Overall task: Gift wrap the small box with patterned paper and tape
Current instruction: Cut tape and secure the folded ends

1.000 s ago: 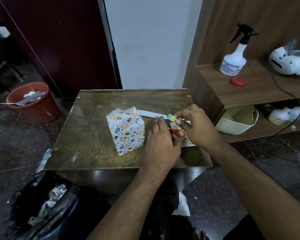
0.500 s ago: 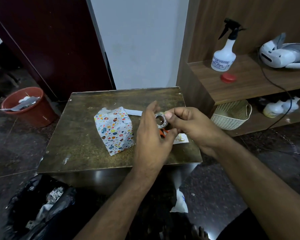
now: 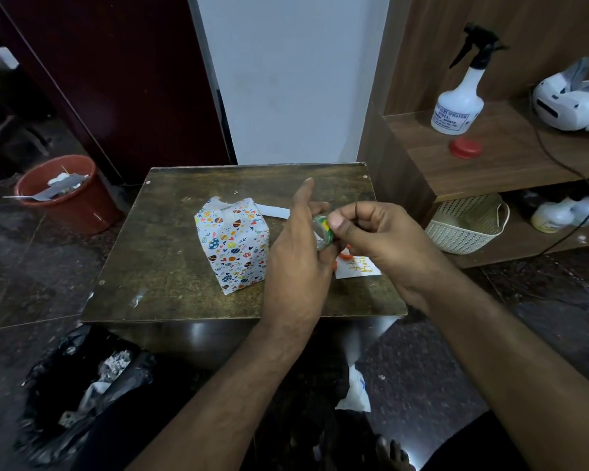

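Tape roll point(image 3: 323, 232) lifted, both hands pinching it; wrapped box point(image 3: 233, 246) just left.

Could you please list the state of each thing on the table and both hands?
Wrapped box: upright, top flaps unsealed.
Tape roll: lifted, held between both hands.
Left hand: holds the roll.
Right hand: pinches the roll.
Card: lying flat.

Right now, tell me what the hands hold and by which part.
Both hold the tape roll: the left hand supports its lower part, and the right hand pinches its rim with thumb and fingers.
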`<state>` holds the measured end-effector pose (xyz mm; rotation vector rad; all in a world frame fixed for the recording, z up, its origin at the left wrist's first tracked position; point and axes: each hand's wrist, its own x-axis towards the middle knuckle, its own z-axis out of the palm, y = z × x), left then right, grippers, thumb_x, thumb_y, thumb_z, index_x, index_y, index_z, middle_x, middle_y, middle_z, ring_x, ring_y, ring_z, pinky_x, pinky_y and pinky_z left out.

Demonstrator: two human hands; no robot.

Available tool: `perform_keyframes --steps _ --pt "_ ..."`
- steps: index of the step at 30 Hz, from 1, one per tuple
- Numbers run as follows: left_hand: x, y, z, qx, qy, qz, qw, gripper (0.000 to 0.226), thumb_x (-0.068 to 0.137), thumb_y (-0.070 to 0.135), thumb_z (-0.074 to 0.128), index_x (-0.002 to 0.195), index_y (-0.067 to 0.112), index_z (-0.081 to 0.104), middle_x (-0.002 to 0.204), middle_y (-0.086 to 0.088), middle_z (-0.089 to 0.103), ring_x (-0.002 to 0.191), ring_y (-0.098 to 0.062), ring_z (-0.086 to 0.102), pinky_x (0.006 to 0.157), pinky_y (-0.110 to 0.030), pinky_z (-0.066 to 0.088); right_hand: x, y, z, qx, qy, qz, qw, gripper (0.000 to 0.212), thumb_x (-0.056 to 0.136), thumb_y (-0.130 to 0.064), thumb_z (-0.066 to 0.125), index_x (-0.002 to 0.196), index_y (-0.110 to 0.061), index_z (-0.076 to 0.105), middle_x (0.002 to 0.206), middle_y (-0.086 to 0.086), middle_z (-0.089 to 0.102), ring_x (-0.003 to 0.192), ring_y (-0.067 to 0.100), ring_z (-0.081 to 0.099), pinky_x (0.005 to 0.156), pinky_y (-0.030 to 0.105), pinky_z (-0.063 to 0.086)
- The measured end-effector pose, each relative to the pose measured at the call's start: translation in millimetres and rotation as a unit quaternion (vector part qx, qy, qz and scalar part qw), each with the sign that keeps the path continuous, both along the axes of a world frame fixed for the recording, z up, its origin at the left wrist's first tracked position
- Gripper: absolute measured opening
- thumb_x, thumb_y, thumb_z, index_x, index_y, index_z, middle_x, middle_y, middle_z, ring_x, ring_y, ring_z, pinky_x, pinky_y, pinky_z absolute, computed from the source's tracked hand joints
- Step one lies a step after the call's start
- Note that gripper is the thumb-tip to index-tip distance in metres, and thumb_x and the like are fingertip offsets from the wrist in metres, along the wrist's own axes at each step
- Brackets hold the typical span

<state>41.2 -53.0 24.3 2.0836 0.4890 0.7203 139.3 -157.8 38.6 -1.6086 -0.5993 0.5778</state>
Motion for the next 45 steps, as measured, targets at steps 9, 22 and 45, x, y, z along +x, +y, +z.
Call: perform_keyframes --steps 9,22,45 --pt "-0.9 1.6 0.2 -0.015 0.001 -0.018 1.0 0.088 0.082 0.001 0.08 0.155 0.022 0.035 0.129 0.008 0.065 0.115 -0.004 0.06 0.091 -0.002 0.041 3.8 -4.6 2.6 -0.022 0.032 -0.012 0.999 0.016 0.101 -0.02 0.065 0.097 -0.009 0.076 0.083 0.004 0.072 0.075 0.011 0.062 0.075 0.032 0.048" --pt "0.9 3.1 -3.9 0.02 0.041 -0.023 0.999 0.081 0.085 0.008 0.078 0.153 0.027 0.038 0.134 0.003 0.067 0.118 -0.017 0.064 0.099 -0.04 0.053 0.4 -4.8 5.7 -0.023 -0.005 -0.033 0.999 0.015 0.097 -0.017 0.07 0.098 -0.003 0.075 0.1 0.026 0.074 0.074 0.011 0.063 0.059 0.011 0.048" --pt "2.8 2.5 -3.5 -0.089 0.089 -0.028 0.992 0.054 0.075 0.068 0.062 0.083 0.014 0.067 0.07 -0.002 0.07 0.064 -0.015 0.066 0.064 -0.04 0.054 -5.1 7.4 6.1 0.013 -0.077 -0.098 0.992 0.011 0.103 -0.019 0.062 0.093 -0.014 0.065 0.075 -0.005 0.068 0.08 0.019 0.078 0.067 0.045 0.059"
